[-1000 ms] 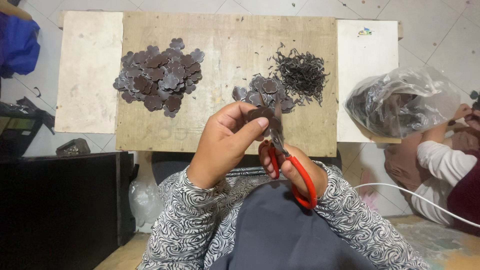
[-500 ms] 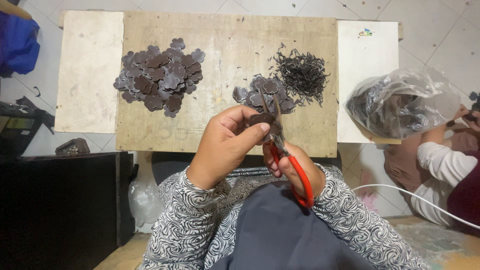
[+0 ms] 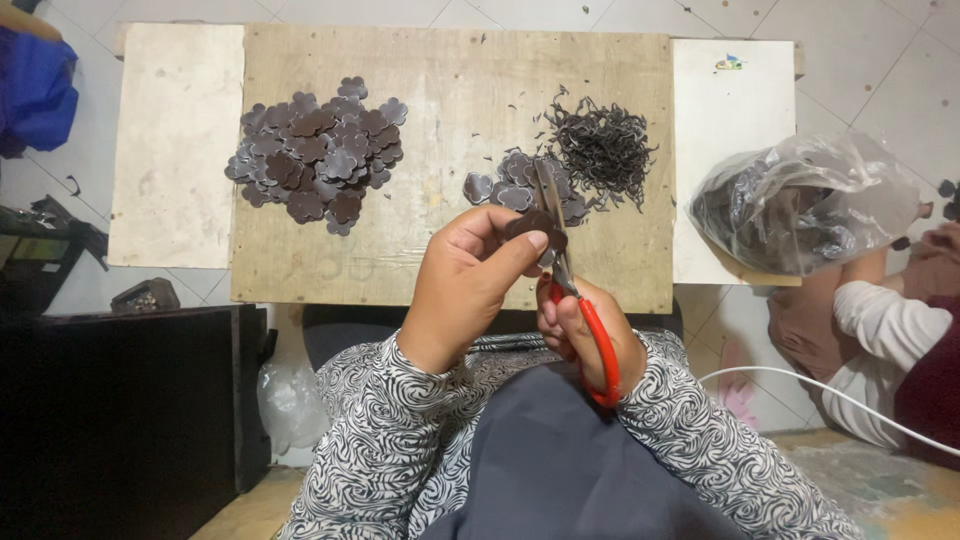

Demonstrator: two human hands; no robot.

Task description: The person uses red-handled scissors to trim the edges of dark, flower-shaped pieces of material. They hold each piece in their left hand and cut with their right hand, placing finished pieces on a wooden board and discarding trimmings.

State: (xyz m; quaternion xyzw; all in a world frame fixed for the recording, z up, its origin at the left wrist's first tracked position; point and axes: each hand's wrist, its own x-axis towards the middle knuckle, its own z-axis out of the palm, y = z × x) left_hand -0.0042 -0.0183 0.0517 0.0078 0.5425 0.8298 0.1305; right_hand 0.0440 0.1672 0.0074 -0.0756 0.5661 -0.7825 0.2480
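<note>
Head view: the person looks down over their lap at a wooden board (image 3: 450,250) set on the tiled floor.
Piece in hand: a small dark flower-shaped cutout (image 3: 532,224), held above the board's near edge, just in front of the body.
Left hand (image 3: 470,285): thumb and fingers pinch the cutout by its edge.
Right hand (image 3: 590,335): fingers curled through the red-handled scissors (image 3: 575,300), blades at the piece.
Handling: it looks thin, light and bendy (likely leather or rubber sheet), so a grip close to the cut line would steady it.
Nearby: a small heap of cutouts (image 3: 520,185), curly dark trimmings (image 3: 600,150), a larger pile (image 3: 320,165).
Right side: a clear bag (image 3: 800,205) beside another person's sleeve (image 3: 880,310).
</note>
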